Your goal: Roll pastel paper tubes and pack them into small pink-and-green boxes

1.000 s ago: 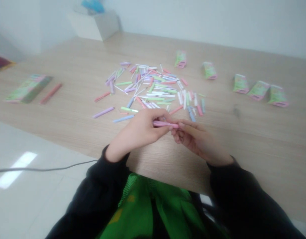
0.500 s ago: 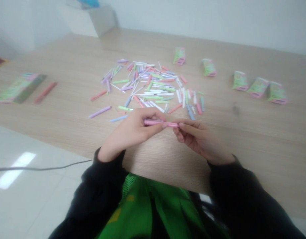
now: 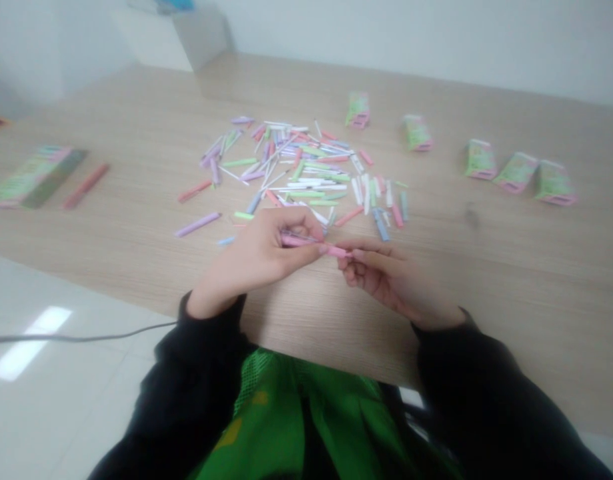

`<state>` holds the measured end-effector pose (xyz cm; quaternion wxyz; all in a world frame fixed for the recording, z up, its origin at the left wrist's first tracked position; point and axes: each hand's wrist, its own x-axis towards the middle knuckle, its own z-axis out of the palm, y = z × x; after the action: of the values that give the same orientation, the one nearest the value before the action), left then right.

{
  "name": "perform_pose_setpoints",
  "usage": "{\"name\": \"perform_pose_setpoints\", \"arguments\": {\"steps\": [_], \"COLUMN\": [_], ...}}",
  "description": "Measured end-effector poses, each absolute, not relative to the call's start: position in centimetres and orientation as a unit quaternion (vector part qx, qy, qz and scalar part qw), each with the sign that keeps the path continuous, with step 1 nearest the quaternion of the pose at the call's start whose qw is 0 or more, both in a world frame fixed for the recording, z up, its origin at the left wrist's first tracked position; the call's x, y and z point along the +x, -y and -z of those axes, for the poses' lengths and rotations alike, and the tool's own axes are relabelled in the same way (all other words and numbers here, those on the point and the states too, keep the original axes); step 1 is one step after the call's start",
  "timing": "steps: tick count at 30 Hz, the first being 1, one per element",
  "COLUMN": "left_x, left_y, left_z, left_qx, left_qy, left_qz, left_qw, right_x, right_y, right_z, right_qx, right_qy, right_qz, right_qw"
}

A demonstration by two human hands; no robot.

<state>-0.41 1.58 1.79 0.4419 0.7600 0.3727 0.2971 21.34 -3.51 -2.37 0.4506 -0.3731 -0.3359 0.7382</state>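
My left hand [image 3: 259,257] is closed around the left part of a pink pen [image 3: 306,244]. My right hand [image 3: 386,277] pinches the pen's right end between thumb and fingers. Both hands hover just above the wooden table [image 3: 511,267], close to its near edge. Right behind them lies a scattered pile of pastel pens and pen parts [image 3: 306,170] in pink, green, purple, blue and white. The picture is blurred, so I cannot make out whether the pen's right end is a separate cap.
Several small green-and-pink boxes [image 3: 516,172] stand in a row at the back right. A flat green-pink box [image 3: 34,177] and a pink pen [image 3: 85,185] lie at the far left. A white box [image 3: 186,33] sits in the back corner. A grey cable [image 3: 76,339] runs off the table's near edge.
Both hands have stayed on the pink pen and drifted slightly left. The visible stretch of pen between them has grown shorter.
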Motion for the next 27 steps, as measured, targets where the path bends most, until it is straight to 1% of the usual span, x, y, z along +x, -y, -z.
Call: {"name": "perform_pose_setpoints", "arguments": {"steps": [9,17,21,27], "left_x": [-0.2,-1.0,-1.3,-1.1], "left_y": [-1.6,-2.4,-2.5,-2.3], "left_z": [-2.2,-3.2,-3.2,-3.0], "left_qx": [0.772,0.807,0.804,0.795], "left_qy": [-0.379,-0.347,-0.353,-0.348], "left_qz": [-0.288,-0.247,-0.243,-0.255], "left_qw": [0.421,0.409,0.412,0.426], "right_x": [21.0,20.7,20.6,20.5], "right_y": [3.7,3.5,3.5,3.5], "right_z": [2.6,3.3,3.2,2.9], "right_qx": [-0.375,-0.37,-0.352,-0.37], "right_qy": [0.325,0.334,0.337,0.353], "right_qz": [-0.753,-0.763,-0.765,-0.749], "right_qw": [0.432,0.412,0.42,0.421]}}
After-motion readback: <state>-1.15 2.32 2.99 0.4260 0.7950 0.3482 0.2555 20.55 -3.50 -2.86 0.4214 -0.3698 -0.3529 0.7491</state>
